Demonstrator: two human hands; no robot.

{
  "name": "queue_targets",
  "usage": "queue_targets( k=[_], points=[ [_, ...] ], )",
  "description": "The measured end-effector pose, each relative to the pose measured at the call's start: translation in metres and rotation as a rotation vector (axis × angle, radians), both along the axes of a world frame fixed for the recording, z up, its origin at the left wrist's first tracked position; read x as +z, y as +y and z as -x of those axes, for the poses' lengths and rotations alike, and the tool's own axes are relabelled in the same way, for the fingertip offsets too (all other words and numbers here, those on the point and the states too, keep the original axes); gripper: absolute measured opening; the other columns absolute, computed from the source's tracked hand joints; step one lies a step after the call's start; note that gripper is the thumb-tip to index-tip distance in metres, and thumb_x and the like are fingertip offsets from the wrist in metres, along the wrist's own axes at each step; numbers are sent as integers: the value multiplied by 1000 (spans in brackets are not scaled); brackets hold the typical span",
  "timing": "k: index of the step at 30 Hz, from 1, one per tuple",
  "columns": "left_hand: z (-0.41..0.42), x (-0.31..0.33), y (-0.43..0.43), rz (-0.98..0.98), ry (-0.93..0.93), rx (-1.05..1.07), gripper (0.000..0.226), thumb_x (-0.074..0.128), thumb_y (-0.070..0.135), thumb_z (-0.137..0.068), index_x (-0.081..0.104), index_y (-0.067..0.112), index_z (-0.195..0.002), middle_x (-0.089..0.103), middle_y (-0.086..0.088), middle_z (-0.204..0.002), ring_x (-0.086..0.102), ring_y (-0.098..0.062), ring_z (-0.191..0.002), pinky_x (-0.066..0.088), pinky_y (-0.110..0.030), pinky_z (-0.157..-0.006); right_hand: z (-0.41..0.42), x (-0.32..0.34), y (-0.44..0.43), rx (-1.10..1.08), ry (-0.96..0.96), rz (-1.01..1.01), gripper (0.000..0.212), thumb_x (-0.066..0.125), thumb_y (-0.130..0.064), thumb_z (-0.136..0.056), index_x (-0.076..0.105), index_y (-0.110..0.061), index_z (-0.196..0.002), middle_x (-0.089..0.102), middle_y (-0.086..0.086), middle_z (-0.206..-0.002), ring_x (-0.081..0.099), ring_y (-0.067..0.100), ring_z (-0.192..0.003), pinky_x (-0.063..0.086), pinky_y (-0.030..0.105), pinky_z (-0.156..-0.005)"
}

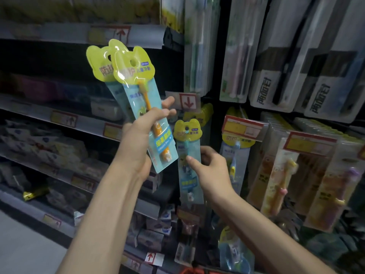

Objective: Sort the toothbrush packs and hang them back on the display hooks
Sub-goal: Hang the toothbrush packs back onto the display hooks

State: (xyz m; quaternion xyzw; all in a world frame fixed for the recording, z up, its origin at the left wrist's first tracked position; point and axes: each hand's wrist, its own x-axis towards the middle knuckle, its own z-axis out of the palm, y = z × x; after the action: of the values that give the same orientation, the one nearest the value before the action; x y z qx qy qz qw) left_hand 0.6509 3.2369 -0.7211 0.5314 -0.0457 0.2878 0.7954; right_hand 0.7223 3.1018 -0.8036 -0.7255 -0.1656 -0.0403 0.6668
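My left hand (138, 139) grips two children's toothbrush packs (136, 89) fanned together, with yellow bear-shaped tops and light blue cards; the front one holds an orange brush. My right hand (209, 167) pinches a third pack of the same kind (188, 139), holding a teal brush, by its middle. That pack is upright in front of a display hook with a red-arrow tag (188, 102); more yellow-topped packs (203, 113) hang behind it. Whether its hole is on the hook I cannot tell.
Adult toothbrush packs (276, 76) hang at the upper right. Orange and pink children's brush packs (292, 171) hang at the right under price tags (243, 128). Shelves with boxed goods (59, 147) run along the left. Pale floor shows at the bottom left.
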Motion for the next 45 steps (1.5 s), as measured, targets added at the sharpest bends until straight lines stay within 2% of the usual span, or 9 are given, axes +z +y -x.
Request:
queue_targets(
  k=[4, 8, 11, 18, 23, 28, 38, 42, 45],
  points=[
    [0, 3, 2, 15, -1, -2, 28, 60, 8, -96, 72, 12, -120, 77, 9, -123, 72, -9, -117, 60, -20, -72, -3, -2, 3, 2, -17, 10, 17, 71, -15, -97, 69, -18, -114, 78, -3, -103, 74, 10, -95, 61, 32, -83],
    [-3, 2, 3, 40, -7, -22, 32, 60, 9, -96, 72, 12, -125, 77, 10, -124, 71, -9, -118, 61, -29, -85, -3, -3, 1, 13, -43, -4, 16, 71, -16, -98, 70, -21, -113, 78, -5, -104, 74, 5, -94, 61, 29, -83],
    [-3, 2, 3, 39, -6, -10, 31, 61, 8, -96, 73, 13, -123, 77, 10, -122, 71, -8, -118, 59, -29, -87, -6, 2, 1, 22, -10, -51, 16, 70, -15, -98, 68, -22, -112, 78, -3, -104, 75, 8, -91, 61, 28, -81],
    [-2, 3, 2, 29, -12, -11, 31, 62, 8, -94, 73, 12, -123, 77, 12, -123, 72, -8, -115, 60, -17, -73, -9, 7, 8, 25, -19, -59, 13, 69, -11, -99, 68, -19, -108, 78, -1, -101, 74, 8, -89, 57, 15, -70],
    [0, 2, 2, 14, 6, -6, 25, 64, 8, -93, 75, 12, -116, 77, 13, -123, 73, -9, -114, 58, -20, -77, -11, 5, 10, -11, 7, -62, 12, 69, -12, -98, 68, -22, -105, 78, -1, -99, 75, 10, -87, 59, 19, -71],
    [0, 2, 1, 13, 14, 9, 24, 65, 7, -93, 75, 13, -115, 77, 11, -122, 74, -11, -113, 56, -28, -85, -17, 6, 17, -91, 66, -46, 8, 66, -16, -101, 67, -20, -108, 76, 0, -97, 71, 9, -80, 55, 20, -56],
    [3, 2, -1, -57, 30, 44, 19, 67, 6, -92, 76, 16, -106, 76, 15, -124, 72, -10, -116, 54, -39, -102, -34, 2, 39, -248, 124, 18, 14, 63, -22, -103, 64, -19, -116, 73, 2, -108, 69, 22, -94, 58, 41, -84],
    [4, 0, 0, -67, 47, 65, 13, 68, 6, -92, 74, 11, -104, 76, 13, -124, 72, -15, -118, 54, -44, -103, -27, -6, 37, -239, 113, 83, 17, 65, -22, -101, 61, -21, -118, 69, 0, -117, 65, 15, -93, 53, 33, -82],
    [7, -2, -1, -61, 65, 83, 17, 69, 7, -93, 77, 17, -104, 77, 11, -121, 73, -14, -113, 57, -42, -99, -17, -13, 31, -229, 82, 206, 41, 67, -20, -99, 51, -26, -137, 57, -1, -132, 59, 17, -109, 50, 33, -90]
  ],
)
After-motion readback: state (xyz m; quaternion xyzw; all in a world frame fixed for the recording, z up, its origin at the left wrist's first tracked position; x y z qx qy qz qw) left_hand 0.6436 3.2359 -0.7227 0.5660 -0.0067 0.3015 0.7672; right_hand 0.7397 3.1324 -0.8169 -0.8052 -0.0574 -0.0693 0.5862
